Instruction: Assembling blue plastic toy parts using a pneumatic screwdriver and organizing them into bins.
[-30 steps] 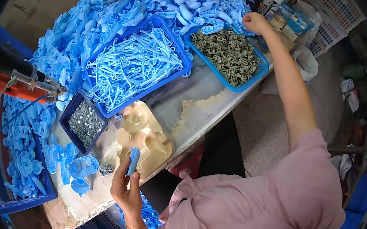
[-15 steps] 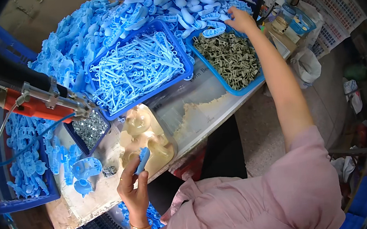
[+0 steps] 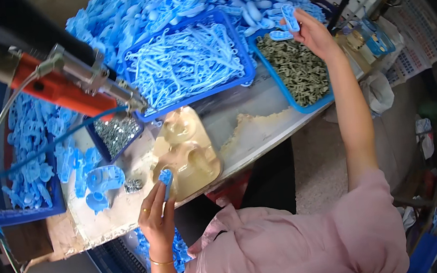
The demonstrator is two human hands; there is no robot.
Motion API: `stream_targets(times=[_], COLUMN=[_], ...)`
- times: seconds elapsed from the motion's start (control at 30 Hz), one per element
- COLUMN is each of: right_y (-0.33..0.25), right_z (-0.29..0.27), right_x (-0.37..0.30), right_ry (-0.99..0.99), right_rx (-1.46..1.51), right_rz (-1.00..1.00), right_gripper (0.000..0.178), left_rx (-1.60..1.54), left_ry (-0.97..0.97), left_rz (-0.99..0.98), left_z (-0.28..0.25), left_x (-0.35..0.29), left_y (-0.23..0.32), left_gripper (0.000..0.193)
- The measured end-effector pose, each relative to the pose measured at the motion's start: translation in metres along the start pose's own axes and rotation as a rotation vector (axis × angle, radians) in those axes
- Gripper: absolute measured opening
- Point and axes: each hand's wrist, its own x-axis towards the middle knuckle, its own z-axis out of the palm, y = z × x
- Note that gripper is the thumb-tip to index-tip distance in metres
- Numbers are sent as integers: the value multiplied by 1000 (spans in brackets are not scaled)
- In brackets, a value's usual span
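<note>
My left hand (image 3: 156, 215) pinches a small blue plastic piece (image 3: 165, 176) above the front edge of the tan molded fixture (image 3: 208, 162). On the far right, my right hand (image 3: 316, 36) grips an elongated blue plastic shell (image 3: 289, 17), its hollow side showing. Another blue shell (image 3: 281, 35) lies just below it, on the rim of the light-blue tray (image 3: 307, 109) filled with olive-grey clips (image 3: 297, 68). Left of that tray, a blue basket (image 3: 250, 68) is full of thin light-blue sticks with ringed ends (image 3: 188, 59).
A red powered screwdriver (image 3: 57, 93) with a blue hose hangs at left, over a small dark tray of metal screws (image 3: 116, 134). Blue parts (image 3: 160, 5) are heaped along the back. Loose blue cups (image 3: 98, 202) lie at the table's left. A blue crate (image 3: 22, 215) stands beyond.
My right hand has drawn back slightly from the pile with a blue shell in its fingers. My left hand still holds its piece, now turned more upright. The view has shifted.
</note>
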Motion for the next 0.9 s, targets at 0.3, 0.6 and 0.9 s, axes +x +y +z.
stream_targets(times=[0.3, 0.6, 0.9], right_y=[27, 37, 9], right_z=[-42, -53, -76], right_x=[59, 99, 110], right_ry=[480, 671, 525], right_rx=[-501, -1219, -1306], right_rz=[165, -407, -486], right_gripper=[31, 37, 37], left_rx=[-19, -23, -31], left_ry=[9, -13, -4], left_rz=[-11, -4, -24], left_z=[-8, -6, -6], left_x=[-3, 0, -3], left_y=[0, -3, -1], left_gripper=[35, 35, 35])
